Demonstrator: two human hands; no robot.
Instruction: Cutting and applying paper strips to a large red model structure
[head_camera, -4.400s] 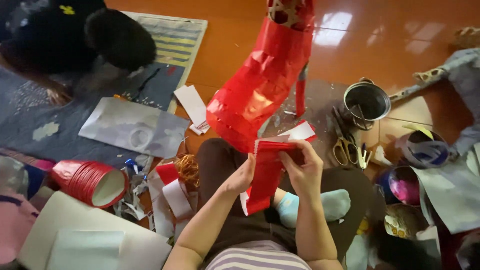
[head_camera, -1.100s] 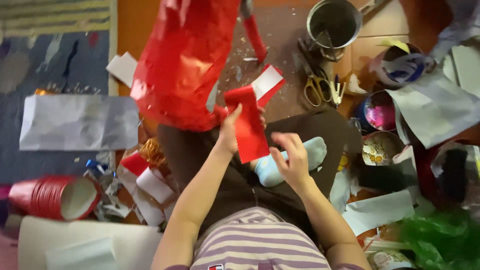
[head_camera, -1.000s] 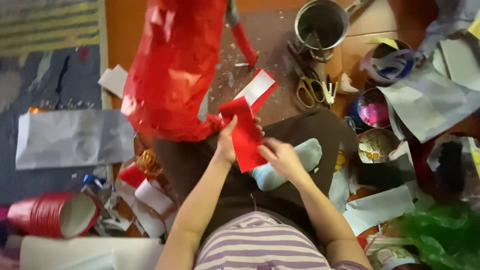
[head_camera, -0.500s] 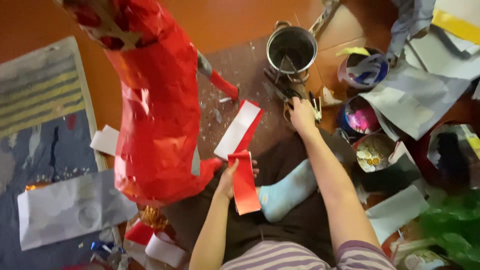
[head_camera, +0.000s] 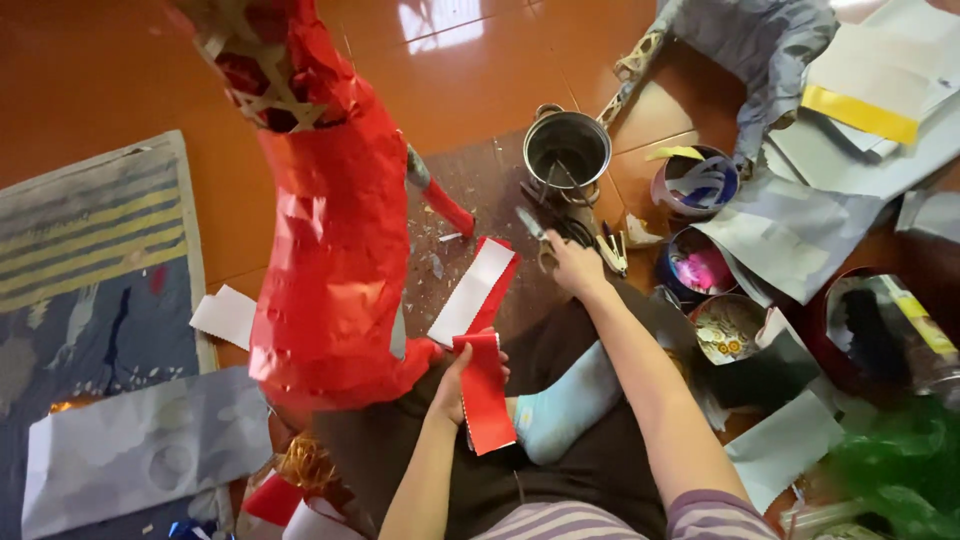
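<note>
Left hand (head_camera: 455, 385) pinches folded red paper strip (head_camera: 487, 392) over lap; right hand (head_camera: 572, 262) closing on scissors (head_camera: 550, 240) on floor. Cutting step, I'd judge; needs firm scissor grip

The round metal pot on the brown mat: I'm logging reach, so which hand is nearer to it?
Right. The right hand rests on the scissors just below the round metal pot; the left hand is far lower, holding a red paper strip.
</note>
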